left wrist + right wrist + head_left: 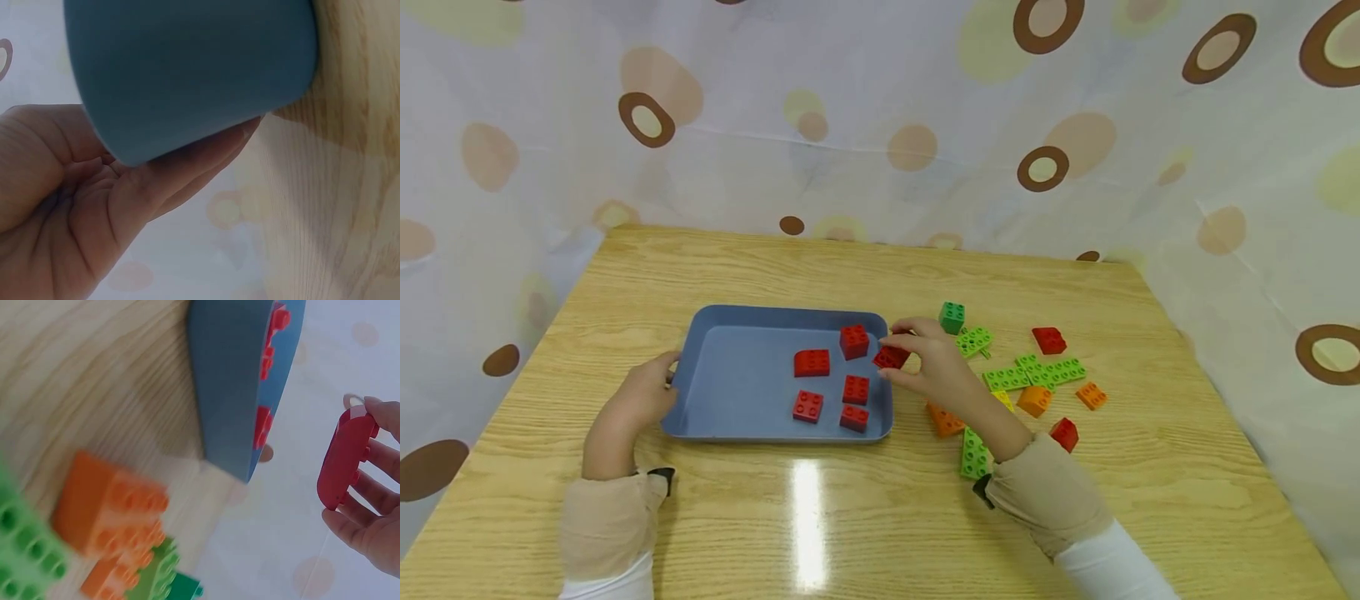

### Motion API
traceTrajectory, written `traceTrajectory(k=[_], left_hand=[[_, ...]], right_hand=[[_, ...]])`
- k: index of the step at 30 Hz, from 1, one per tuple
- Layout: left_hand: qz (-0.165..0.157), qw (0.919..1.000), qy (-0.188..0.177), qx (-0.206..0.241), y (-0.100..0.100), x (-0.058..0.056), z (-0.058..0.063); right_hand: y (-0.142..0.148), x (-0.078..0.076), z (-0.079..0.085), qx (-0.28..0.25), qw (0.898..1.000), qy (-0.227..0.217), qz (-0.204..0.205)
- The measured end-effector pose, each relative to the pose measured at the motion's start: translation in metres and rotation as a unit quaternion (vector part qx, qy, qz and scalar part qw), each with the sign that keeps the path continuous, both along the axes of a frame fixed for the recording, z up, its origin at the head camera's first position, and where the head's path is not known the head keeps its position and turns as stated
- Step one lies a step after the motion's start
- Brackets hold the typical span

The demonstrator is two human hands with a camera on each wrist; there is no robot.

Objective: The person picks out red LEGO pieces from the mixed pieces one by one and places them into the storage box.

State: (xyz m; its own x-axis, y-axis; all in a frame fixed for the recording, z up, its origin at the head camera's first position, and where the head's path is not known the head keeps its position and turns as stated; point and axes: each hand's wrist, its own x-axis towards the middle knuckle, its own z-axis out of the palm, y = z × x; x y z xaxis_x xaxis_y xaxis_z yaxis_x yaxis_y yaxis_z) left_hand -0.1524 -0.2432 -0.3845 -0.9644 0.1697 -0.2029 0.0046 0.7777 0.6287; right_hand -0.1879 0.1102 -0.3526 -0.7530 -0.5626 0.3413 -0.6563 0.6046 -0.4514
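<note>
My left hand (638, 396) grips the left end of a blue-grey tray (730, 392). In the left wrist view its fingers (187, 156) lie along the tray's outer wall (194, 75), and the thumb's tip is hidden behind it. My right hand (936, 367) pinches a red toy brick (891, 357) with a rounded side, at the tray's right rim. The right wrist view shows this red brick (345, 459) between thumb and fingertips. Inside the tray, several red bricks (812, 363) lie toward the right half.
Right of the tray lie loose bricks: light green pieces (1060, 371), a dark green brick (952, 317), orange bricks (1035, 401), a yellow one (1002, 400) partly under the right forearm, and red ones (1049, 340). A patterned cloth (850, 108) hangs behind the wooden table (715, 533).
</note>
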Motion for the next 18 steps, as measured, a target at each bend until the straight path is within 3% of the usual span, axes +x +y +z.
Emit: traceTrajectory(k=[10, 18], left_hand=[[0.003, 1.0, 0.004, -0.007, -0.005, -0.001, 0.0], [0.004, 1.0, 0.002, -0.002, -0.005, -0.003, -0.001]], right_hand=[[-0.076, -0.017, 0.008, 0.01, 0.998, -0.024, 0.064], [-0.125, -0.032, -0.003, 0.066, 0.993, -0.064, 0.075]])
